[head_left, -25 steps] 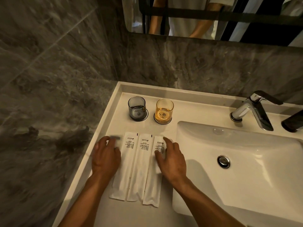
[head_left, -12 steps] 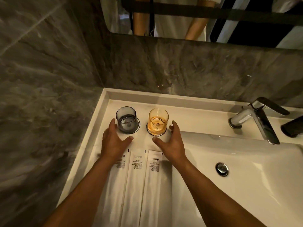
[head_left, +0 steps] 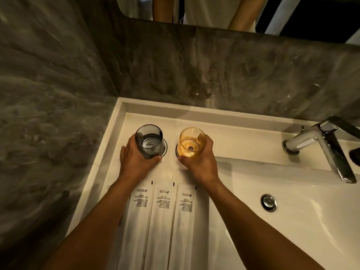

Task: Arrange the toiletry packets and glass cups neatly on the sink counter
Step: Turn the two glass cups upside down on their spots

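Observation:
A grey glass cup stands at the back left of the white sink counter, on a dark round coaster. My left hand is wrapped around its left and near side. Beside it on the right, an amber glass cup sits on its own coaster, gripped by my right hand from the right and near side. Three long white toiletry packets lie side by side between my forearms, printed ends toward the cups.
The basin with a round metal drain lies to the right. A chrome faucet stands at the back right. Grey marble walls close in on the left and behind; a mirror hangs above.
Both hands moved forward from the packets to the cups and closed around them. The camera has tilted further down and closer to the counter.

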